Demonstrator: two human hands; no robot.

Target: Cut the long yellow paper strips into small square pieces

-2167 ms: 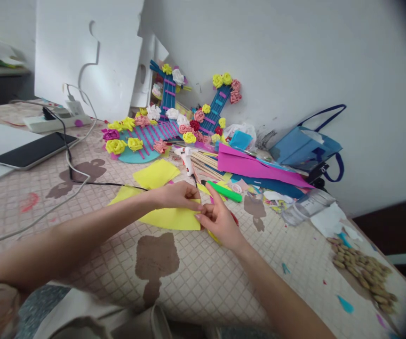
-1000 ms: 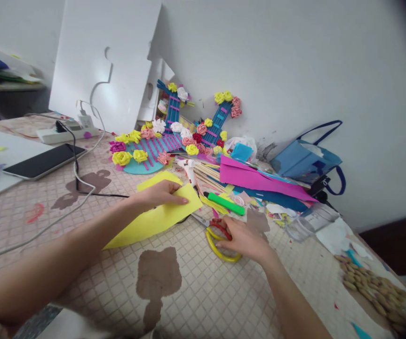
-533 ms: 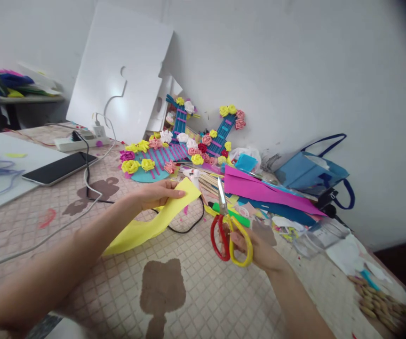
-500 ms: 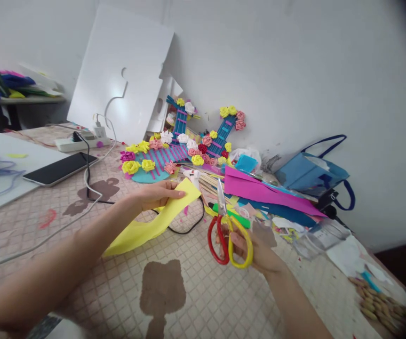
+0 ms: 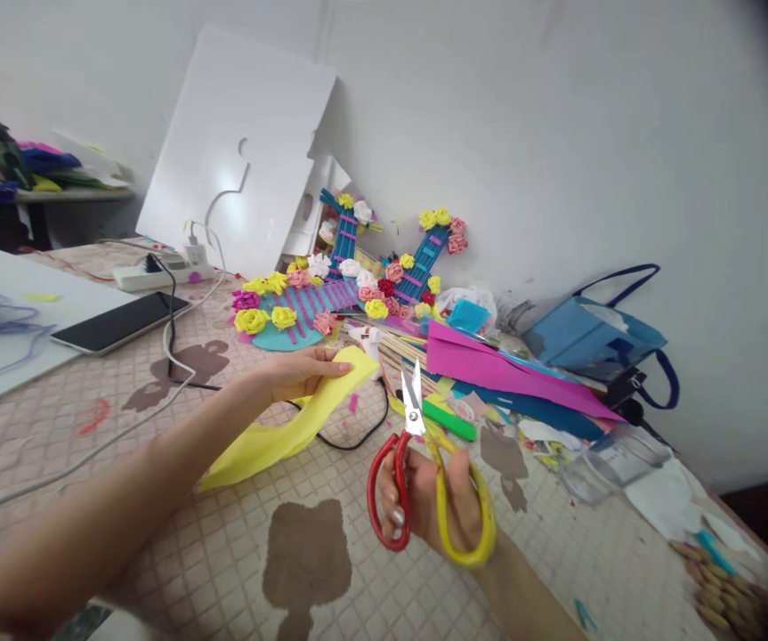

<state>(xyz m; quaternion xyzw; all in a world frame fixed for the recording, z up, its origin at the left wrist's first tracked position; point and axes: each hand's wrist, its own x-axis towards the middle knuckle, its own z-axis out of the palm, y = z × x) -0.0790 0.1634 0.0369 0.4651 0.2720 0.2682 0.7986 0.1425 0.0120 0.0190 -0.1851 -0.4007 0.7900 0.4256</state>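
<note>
My left hand (image 5: pixel 310 374) pinches the upper end of a long yellow crepe paper strip (image 5: pixel 277 445), which droops toward my forearm over the table. To its right, my right hand (image 5: pixel 424 494) grips scissors (image 5: pixel 414 417) with one red and one yellow handle loop. Fingers pass through both loops, and the blades point up and stand a little apart. A gap separates the blades from the paper. Behind my hands lies a craft piece (image 5: pixel 310 307) of blue and purple strips, trimmed with paper flowers in yellow, white, pink and red.
A black phone (image 5: pixel 120 320), a power strip (image 5: pixel 163 271) and cables lie at left. A white glue gun (image 5: pixel 367 336), thin sticks, a green marker (image 5: pixel 448 418) and magenta paper (image 5: pixel 504 365) lie behind my right hand. A blue bag (image 5: pixel 594 334) and a clear container (image 5: pixel 614 463) stand at right.
My right hand has come down and nearer with the scissors, and their blades and handles have spread apart. My left hand keeps its hold on the yellow strip, nearly in place.
</note>
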